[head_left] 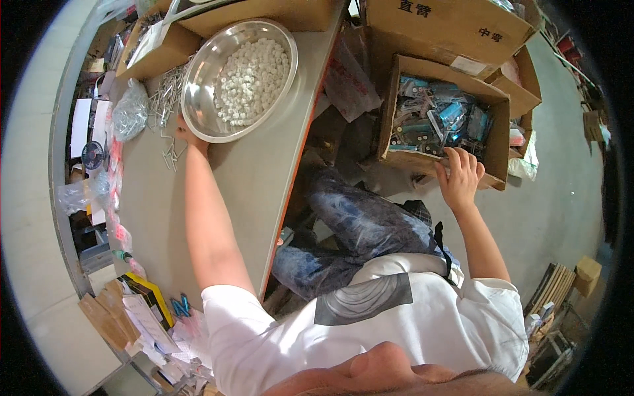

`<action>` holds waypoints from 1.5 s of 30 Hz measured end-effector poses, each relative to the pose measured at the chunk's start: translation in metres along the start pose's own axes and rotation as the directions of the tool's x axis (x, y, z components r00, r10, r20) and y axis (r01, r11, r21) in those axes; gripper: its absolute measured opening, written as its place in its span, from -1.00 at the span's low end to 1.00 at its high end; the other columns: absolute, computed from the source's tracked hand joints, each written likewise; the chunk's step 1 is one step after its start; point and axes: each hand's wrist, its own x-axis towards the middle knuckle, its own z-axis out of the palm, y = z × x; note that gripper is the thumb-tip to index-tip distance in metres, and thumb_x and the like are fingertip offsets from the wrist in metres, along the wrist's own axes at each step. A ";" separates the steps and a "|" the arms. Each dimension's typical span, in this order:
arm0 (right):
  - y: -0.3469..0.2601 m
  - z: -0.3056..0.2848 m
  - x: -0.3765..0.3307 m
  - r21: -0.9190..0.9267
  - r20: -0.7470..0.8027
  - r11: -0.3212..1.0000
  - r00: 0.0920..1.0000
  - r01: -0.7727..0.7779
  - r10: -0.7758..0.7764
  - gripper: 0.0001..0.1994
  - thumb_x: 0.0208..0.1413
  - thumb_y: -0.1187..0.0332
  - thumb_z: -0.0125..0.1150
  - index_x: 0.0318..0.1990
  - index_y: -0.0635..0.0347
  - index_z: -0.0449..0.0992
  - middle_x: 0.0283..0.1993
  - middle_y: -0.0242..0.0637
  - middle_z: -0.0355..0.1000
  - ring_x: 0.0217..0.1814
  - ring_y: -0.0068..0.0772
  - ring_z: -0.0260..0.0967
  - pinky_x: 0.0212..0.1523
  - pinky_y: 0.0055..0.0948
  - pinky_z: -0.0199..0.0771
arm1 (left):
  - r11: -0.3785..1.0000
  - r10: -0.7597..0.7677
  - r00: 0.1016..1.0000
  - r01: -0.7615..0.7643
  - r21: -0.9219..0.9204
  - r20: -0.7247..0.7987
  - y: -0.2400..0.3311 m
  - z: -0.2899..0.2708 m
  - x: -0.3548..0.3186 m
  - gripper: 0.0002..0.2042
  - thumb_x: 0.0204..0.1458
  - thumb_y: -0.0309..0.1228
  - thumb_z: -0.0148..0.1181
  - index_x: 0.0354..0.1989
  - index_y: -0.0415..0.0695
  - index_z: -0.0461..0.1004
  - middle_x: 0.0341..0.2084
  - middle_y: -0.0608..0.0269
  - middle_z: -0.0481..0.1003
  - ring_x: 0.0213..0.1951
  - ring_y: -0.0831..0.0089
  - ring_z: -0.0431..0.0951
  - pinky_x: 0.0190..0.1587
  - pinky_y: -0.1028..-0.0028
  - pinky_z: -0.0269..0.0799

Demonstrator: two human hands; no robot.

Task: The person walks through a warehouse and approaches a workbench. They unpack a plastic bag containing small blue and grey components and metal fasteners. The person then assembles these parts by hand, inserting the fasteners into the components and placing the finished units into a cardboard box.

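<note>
My left hand [190, 134] is at the near left side of a steel bowl [197, 127] on the table. Its fingers are partly hidden by the bowl's rim, so I cannot tell whether they grip anything. Many small white plastic pieces [254, 79] lie in the bowl. Thin bent metal rods [168, 96] are scattered left of it, a few of them close to my left hand. On the right, my right hand [462, 177] rests at the near rim of an open cardboard box [413, 160], fingers apart. Clear and bluish plastic-wrapped parts [439, 117] fill that box.
The grey table [231, 178] has an orange edge beside my legs. A crumpled clear plastic bag [131, 111] lies near its left side. Another cardboard box [155, 43] stands at the far left, and larger boxes [449, 30] rise behind the right one. Papers [148, 320] and blue pens [180, 305] lie near left.
</note>
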 end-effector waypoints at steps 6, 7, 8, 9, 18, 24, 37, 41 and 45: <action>-0.002 -0.012 0.002 0.066 0.028 0.997 0.999 0.030 -0.032 -0.60 -0.08 0.25 0.28 -0.03 0.01 0.40 -0.04 -0.38 0.33 0.03 -0.29 0.22 0.03 -0.20 0.04 | 0.869 -0.024 0.996 0.062 -0.492 0.083 0.017 -0.008 -0.006 -0.65 0.16 -0.17 -0.05 0.02 -0.10 0.36 -0.06 0.32 0.38 0.01 0.34 0.34 0.05 0.25 0.21; -0.003 -0.015 0.002 0.077 0.041 0.996 0.998 0.036 -0.040 -0.59 -0.10 0.27 0.29 -0.03 0.01 0.39 -0.04 -0.38 0.32 0.03 -0.29 0.22 0.03 -0.20 0.04 | 0.868 0.023 0.997 0.020 -0.495 0.080 0.020 -0.012 -0.012 -0.66 0.17 -0.18 -0.05 0.01 -0.11 0.37 -0.09 0.32 0.39 0.00 0.35 0.36 0.04 0.27 0.22; -0.003 -0.016 0.001 0.099 0.016 0.994 0.999 0.040 -0.042 -0.58 -0.15 0.32 0.29 -0.05 0.02 0.39 -0.04 -0.36 0.32 0.01 -0.27 0.23 0.01 -0.20 0.04 | 0.874 0.078 0.993 -0.027 -0.485 0.085 0.030 -0.012 -0.020 -0.67 0.17 -0.20 -0.06 -0.01 -0.13 0.39 -0.11 0.32 0.41 -0.02 0.35 0.37 0.04 0.29 0.24; -0.001 -0.018 -0.003 0.092 0.014 0.995 0.999 0.034 -0.036 -0.58 -0.16 0.33 0.28 -0.06 0.02 0.39 -0.05 -0.36 0.32 0.00 -0.28 0.23 0.01 -0.21 0.04 | 0.950 0.197 0.980 -0.189 -0.248 0.008 0.056 0.001 -0.038 -0.68 0.19 -0.23 -0.07 -0.04 -0.19 0.41 -0.16 0.28 0.44 -0.07 0.35 0.41 0.02 0.32 0.29; 0.005 -0.029 -0.027 0.177 -0.005 0.977 0.993 0.115 -0.116 -0.57 -0.17 0.37 0.22 -0.04 -0.01 0.38 -0.12 -0.40 0.33 -0.03 -0.32 0.24 -0.01 -0.21 0.05 | 0.950 0.237 0.761 -0.313 -0.021 -0.604 0.157 -0.011 -0.126 -0.70 0.08 -0.35 0.20 -0.12 -0.33 0.44 -0.24 0.15 0.48 -0.21 0.40 0.45 -0.10 0.43 0.38; 0.011 -0.029 -0.022 0.239 -0.042 0.962 0.991 0.131 -0.125 -0.59 -0.13 0.37 0.18 -0.03 -0.05 0.38 -0.15 -0.43 0.32 -0.06 -0.35 0.24 -0.04 -0.23 0.05 | 0.944 0.330 0.889 -0.318 0.090 -0.318 0.208 -0.006 -0.139 -0.54 0.10 -0.27 0.19 0.07 -0.30 0.28 -0.05 0.08 0.36 -0.01 0.31 0.33 0.04 0.35 0.25; 0.007 -0.022 -0.012 0.233 -0.050 0.968 0.995 0.091 -0.081 -0.56 -0.22 0.39 0.24 -0.07 -0.06 0.41 -0.13 -0.44 0.34 -0.03 -0.35 0.24 -0.04 -0.20 0.03 | 0.696 0.195 0.980 -0.122 0.708 -0.023 0.158 -0.009 -0.318 -0.53 0.12 -0.18 0.05 0.12 -0.20 0.21 0.14 0.01 0.20 0.17 0.02 0.12 0.21 0.07 -0.04; 0.005 -0.014 -0.011 0.181 0.005 0.980 0.996 0.084 -0.087 -0.58 -0.23 0.37 0.24 -0.09 -0.03 0.41 -0.12 -0.41 0.34 -0.03 -0.29 0.24 -0.05 -0.16 0.05 | 0.634 0.132 0.989 -0.131 0.762 0.061 0.166 -0.004 -0.317 -0.51 0.10 -0.15 0.06 0.12 -0.17 0.21 0.15 0.04 0.18 0.17 0.02 0.12 0.21 0.05 -0.05; 0.003 -0.006 -0.004 0.124 0.001 0.990 0.998 0.066 -0.067 -0.57 -0.26 0.30 0.27 -0.11 0.00 0.42 -0.10 -0.37 0.33 -0.01 -0.23 0.22 -0.02 -0.14 0.03 | 0.610 0.195 0.953 -0.303 0.732 0.232 0.178 -0.003 -0.309 -0.37 0.00 0.00 0.15 0.16 -0.12 0.17 0.17 0.01 0.15 0.17 -0.04 0.10 0.18 -0.02 -0.06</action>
